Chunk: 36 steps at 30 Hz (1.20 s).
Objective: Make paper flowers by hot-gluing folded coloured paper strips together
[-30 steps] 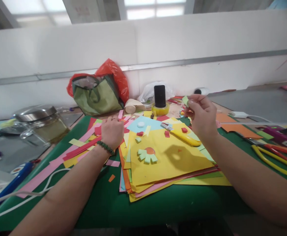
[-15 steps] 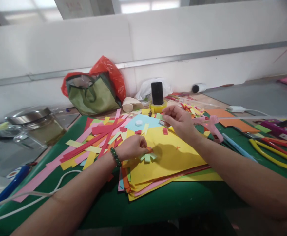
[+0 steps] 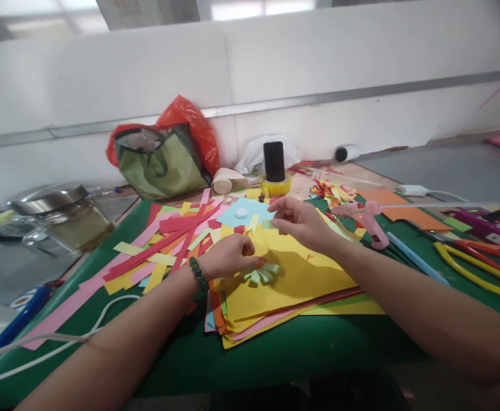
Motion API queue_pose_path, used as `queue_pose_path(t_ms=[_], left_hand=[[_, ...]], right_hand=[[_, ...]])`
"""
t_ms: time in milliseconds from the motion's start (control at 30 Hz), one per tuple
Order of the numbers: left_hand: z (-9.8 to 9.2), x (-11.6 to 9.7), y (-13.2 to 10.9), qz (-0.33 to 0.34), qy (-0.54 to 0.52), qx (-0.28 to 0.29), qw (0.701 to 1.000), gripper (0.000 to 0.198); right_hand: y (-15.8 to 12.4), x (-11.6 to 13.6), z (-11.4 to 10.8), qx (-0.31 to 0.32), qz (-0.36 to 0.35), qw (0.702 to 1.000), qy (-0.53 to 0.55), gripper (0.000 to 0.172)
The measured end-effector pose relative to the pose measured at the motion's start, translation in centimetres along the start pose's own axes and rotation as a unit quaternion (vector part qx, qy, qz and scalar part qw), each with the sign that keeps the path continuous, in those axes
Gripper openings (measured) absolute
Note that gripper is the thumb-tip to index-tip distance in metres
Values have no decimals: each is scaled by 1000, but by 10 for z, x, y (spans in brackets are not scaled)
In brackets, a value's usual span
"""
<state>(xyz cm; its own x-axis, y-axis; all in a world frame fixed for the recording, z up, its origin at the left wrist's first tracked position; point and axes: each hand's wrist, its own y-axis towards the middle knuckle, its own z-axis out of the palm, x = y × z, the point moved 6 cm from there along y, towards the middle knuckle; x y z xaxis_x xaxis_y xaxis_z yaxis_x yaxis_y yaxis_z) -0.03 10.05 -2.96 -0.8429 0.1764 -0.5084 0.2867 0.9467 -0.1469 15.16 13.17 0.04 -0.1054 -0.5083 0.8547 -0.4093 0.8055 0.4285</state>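
Note:
My left hand point(image 3: 232, 255), wearing a green bead bracelet point(image 3: 198, 274), rests closed over the stack of yellow paper point(image 3: 293, 291). Its thumb and fingers pinch a small paper flower point(image 3: 262, 275) with pale green looped petals and a bit of orange at the fingertips. Up and to the right, my right hand point(image 3: 301, 224) hovers over the stack with curled fingers. At its thumb tip shows a small pale green paper strip point(image 3: 267, 224), seemingly pinched. A white round disc point(image 3: 241, 213) lies on blue paper point(image 3: 233, 216) beyond the hands.
Loose paper strips point(image 3: 181, 234) cover the left side. To the right lie a pink glue gun point(image 3: 367, 220), scissors with yellow handles point(image 3: 459, 260) and a blue stick point(image 3: 416, 257). Behind stand a phone point(image 3: 274, 161) on a tape roll point(image 3: 278, 185), a green bag point(image 3: 160, 162) and a glass jar point(image 3: 61, 217).
My right hand has moved left and slightly down, nearer the flower. The flower in my left hand has turned a little, showing more of its green petals.

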Motion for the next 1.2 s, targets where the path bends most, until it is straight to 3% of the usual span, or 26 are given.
queue_pose_path(t_ms=[167,300,500,633,800,933,1200], left_hand=[[11,0,4,0,-27,45,999,18],[7,0,3,13,-42,31,999,8],[8,-2,-1,-3,26,31,999,27],[14,-4,0,0,19,61,998,22],[6,-7,-5,-18,68,25,997,17],[4,-13,-11,-17,116,41,992,10],[8,-10,-7,0,30,78,996,10]], right_hand=[[0,0,4,15,-1,1000,-8,17],[-1,0,2,19,11,1000,-7,20],[-2,0,5,37,22,999,-21,21],[-2,1,6,41,23,999,-26,20],[-2,4,4,34,22,999,-21,20],[-2,3,6,44,18,998,-35,20],[-4,7,6,48,12,998,-43,20]])
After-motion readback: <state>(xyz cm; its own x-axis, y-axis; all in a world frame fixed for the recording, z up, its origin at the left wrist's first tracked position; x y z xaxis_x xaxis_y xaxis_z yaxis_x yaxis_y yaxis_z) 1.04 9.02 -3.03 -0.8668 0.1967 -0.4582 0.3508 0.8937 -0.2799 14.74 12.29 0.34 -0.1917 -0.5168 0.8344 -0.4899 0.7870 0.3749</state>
